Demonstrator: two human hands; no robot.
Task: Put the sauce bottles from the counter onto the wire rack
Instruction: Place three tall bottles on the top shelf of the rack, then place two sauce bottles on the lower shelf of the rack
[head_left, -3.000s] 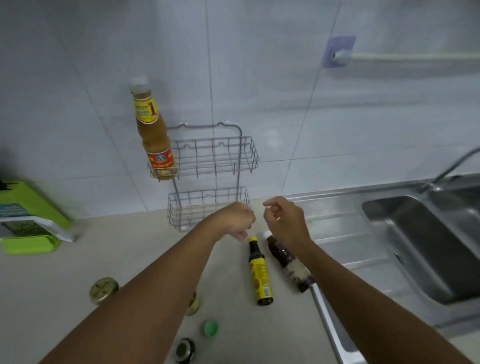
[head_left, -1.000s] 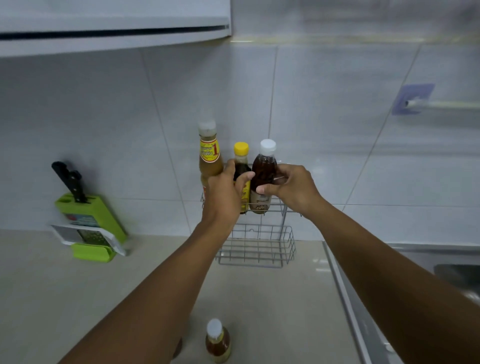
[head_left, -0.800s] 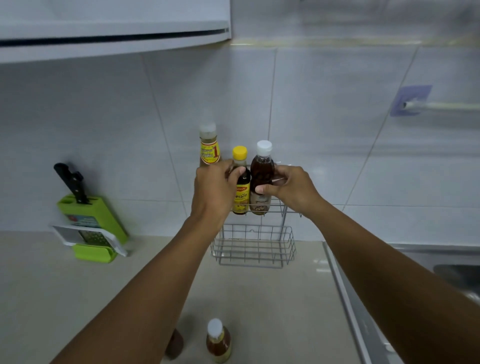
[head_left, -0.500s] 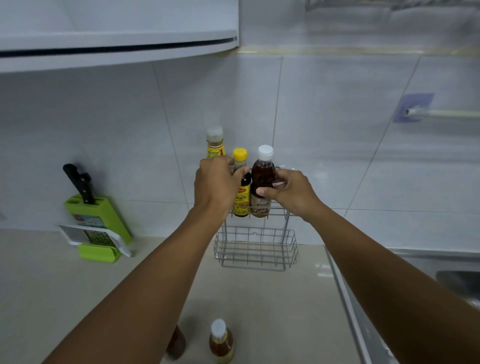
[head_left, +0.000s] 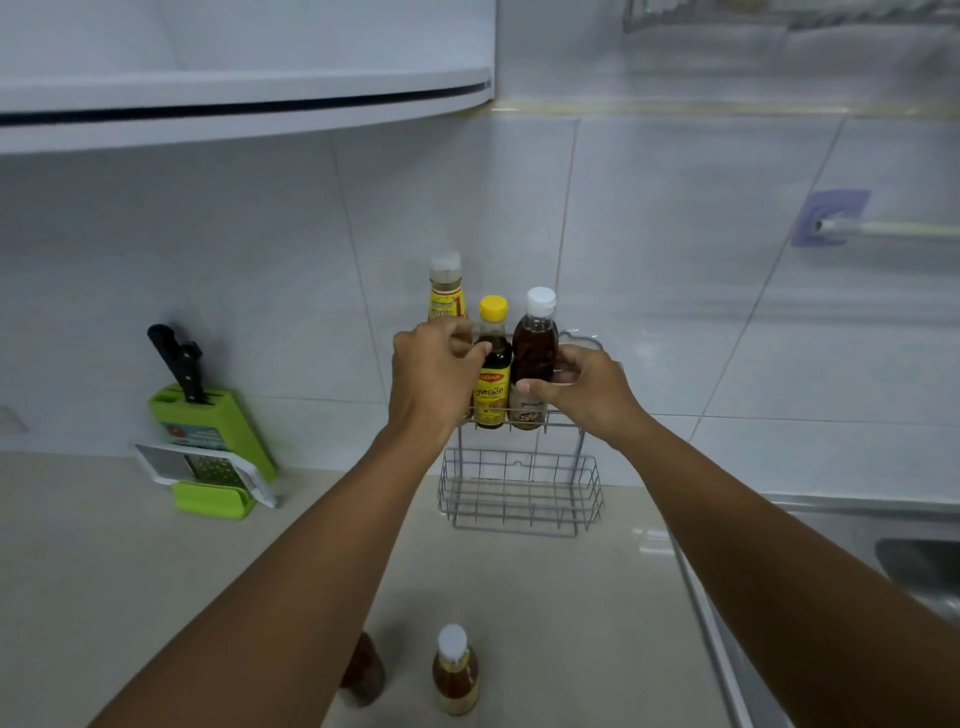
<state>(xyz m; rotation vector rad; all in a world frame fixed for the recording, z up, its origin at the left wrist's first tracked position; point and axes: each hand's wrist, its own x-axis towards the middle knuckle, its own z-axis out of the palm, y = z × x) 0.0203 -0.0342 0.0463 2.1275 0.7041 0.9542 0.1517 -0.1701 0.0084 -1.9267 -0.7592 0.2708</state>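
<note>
A two-tier wire rack (head_left: 519, 493) stands against the tiled wall. Three bottles stand upright in its top basket: a tall orange sauce bottle (head_left: 445, 291) at the left, a dark bottle with a yellow cap (head_left: 492, 374) in the middle, and a brown bottle with a white cap (head_left: 534, 348) at the right. My left hand (head_left: 431, 379) curls around the yellow-capped bottle. My right hand (head_left: 582, 389) grips the white-capped bottle at its label. On the counter near me stand a small amber bottle with a white cap (head_left: 456, 670) and a dark bottle (head_left: 363, 670), half hidden by my left arm.
A green knife block (head_left: 208, 421) with a black-handled knife and a grater stands at the left by the wall. A steel sink (head_left: 914, 566) lies at the right. A white cabinet (head_left: 234, 78) hangs overhead. The rack's lower basket holds nothing.
Three seconds ago the two bottles lay on the counter; now both stand in the rack's top basket. Over the last second they settled lower, and my left hand shifted around the yellow-capped bottle.
</note>
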